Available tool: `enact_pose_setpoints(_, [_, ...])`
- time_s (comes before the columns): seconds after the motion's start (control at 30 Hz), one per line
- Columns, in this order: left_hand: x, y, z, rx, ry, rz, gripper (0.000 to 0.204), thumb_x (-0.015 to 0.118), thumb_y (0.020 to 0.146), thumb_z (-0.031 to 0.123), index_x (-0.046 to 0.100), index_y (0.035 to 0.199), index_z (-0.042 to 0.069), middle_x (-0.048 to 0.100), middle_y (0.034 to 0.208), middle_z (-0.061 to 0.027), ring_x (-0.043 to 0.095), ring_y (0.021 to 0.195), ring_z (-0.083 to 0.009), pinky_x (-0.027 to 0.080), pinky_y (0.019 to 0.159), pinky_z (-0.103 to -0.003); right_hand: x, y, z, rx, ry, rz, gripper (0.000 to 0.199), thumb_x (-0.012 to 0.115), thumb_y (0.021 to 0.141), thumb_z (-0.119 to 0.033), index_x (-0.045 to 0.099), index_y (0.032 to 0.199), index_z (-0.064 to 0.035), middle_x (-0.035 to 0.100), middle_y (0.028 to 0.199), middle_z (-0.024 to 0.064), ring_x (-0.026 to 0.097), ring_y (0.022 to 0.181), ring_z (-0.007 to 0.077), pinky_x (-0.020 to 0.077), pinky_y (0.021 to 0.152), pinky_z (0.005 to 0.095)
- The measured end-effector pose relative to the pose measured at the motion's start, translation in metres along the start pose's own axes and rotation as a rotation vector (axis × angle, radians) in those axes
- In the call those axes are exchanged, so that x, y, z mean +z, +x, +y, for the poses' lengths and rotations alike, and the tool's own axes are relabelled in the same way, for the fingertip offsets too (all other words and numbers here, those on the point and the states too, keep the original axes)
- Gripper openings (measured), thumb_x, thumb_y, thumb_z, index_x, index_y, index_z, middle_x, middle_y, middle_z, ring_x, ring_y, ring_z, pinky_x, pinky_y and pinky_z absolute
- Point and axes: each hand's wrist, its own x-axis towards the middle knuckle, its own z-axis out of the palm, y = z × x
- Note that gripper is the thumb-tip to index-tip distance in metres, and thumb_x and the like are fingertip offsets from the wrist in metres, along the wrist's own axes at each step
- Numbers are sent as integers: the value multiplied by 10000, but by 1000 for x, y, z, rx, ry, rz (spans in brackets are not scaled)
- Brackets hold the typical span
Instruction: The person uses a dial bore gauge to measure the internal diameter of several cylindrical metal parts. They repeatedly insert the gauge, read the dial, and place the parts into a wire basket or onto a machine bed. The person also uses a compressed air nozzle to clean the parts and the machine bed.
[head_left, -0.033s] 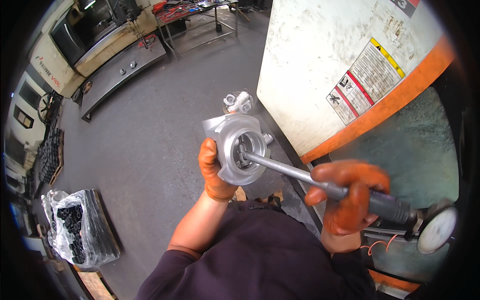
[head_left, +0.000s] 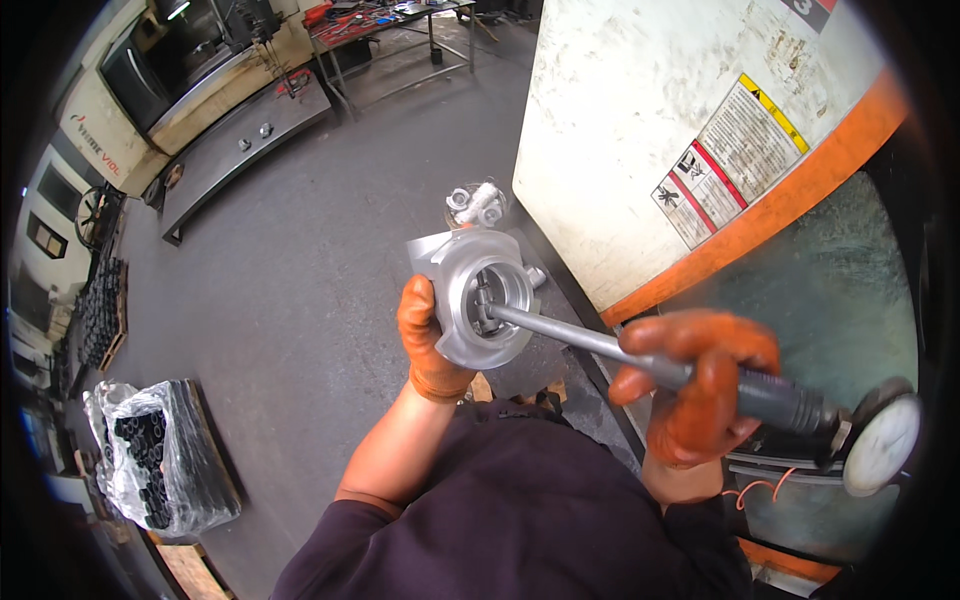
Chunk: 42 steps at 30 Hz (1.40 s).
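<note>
In front of my body, my left hand (head_left: 428,345), in an orange glove, grips the left side of a silvery machined metal housing (head_left: 452,268) with a round bore. My right hand (head_left: 712,385), also gloved in orange, is wrapped round the dark handle of a dial bore gauge (head_left: 575,337). The gauge's rod slants left into the bore, and its measuring head sits inside the opening. At the other end, right of my right hand, is the round dial (head_left: 884,447); its reading is too small to make out.
A white and orange machine (head_left: 620,150) with warning labels stands close on the right. Beyond the housing lie more metal parts (head_left: 478,203). A plastic-wrapped pallet load (head_left: 195,470) is at lower left. Farther off are a low metal table (head_left: 240,150) and a cluttered workbench (head_left: 385,25).
The dial end of the bore gauge has shifted slightly right and up, and my right hand has tilted with it. My left hand and the housing stay nearly in place.
</note>
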Motion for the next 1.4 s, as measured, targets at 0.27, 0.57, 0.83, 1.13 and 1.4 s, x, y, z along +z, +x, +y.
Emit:
enact_pose_setpoints(0.27, [-11,2,-11,-45,73,66,652,582,923,516,560,1317,-3,676,1187,-127,660,1077,-237,550,938,-395,19,31,-1,120,-141,184,107,543,960,-77,581,1004,13,668,837,159,650,543,176,573,571,316])
enact_pose_setpoints(0.57, [4,13,-16,4,228,98,734,588,907,573,543,1332,-24,671,1193,-132,662,1071,-223,554,928,-369,9,36,-4,262,-33,293,144,513,955,-115,589,920,2,666,809,192,634,489,210,580,557,354])
enact_pose_setpoints(0.83, [16,20,-15,37,156,92,833,625,878,593,468,1416,-23,633,1266,-140,658,1084,-220,563,923,-362,-21,11,15,90,197,89,405,559,1023,-399,570,1191,-30,671,1016,244,704,819,311,616,590,366])
enact_pose_setpoints(1.13, [13,26,-18,20,238,124,750,602,900,568,516,1369,-10,662,1206,-122,657,1077,-223,548,935,-371,-14,22,12,211,154,271,105,527,976,-46,574,1050,12,671,945,219,682,739,257,595,568,321])
enact_pose_setpoints(1.4, [-2,27,-29,342,790,25,458,619,939,386,589,1240,43,651,1192,-103,648,1081,-227,537,923,-364,-20,35,12,240,92,320,190,523,989,-113,563,987,72,655,832,191,666,560,229,590,583,334])
